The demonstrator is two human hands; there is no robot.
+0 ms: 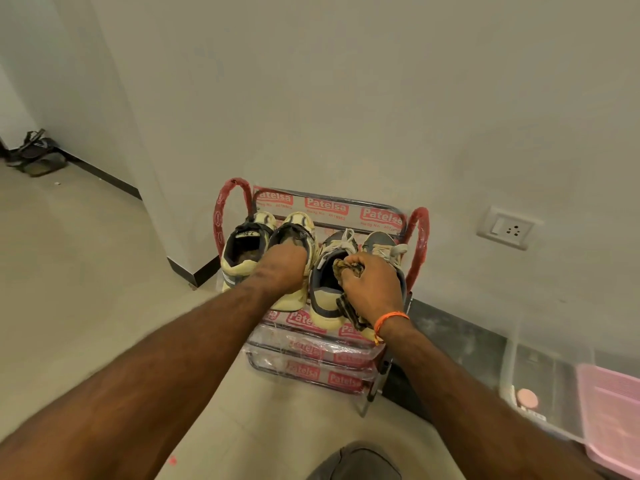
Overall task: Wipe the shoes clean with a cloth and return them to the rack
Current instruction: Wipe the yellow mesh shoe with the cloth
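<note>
Cream-coloured worn sneakers (244, 252) are sitting as a pair on the left of the top shelf of the plastic-wrapped metal shoe rack (325, 344), and the left hand (282, 268) is reaching into the right one of them, its fingers hidden inside so I cannot tell how they are lying. Just beside, the right hand (372, 284) is clutching a crumpled brownish cloth (348, 268) with curled fingers over the grey-and-cream laced sneakers (341, 247) sitting on that shelf.

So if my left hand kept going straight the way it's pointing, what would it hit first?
Probably the inside of the cream shoe; the left hand already reaches into its opening. Depth is unclear.
</note>
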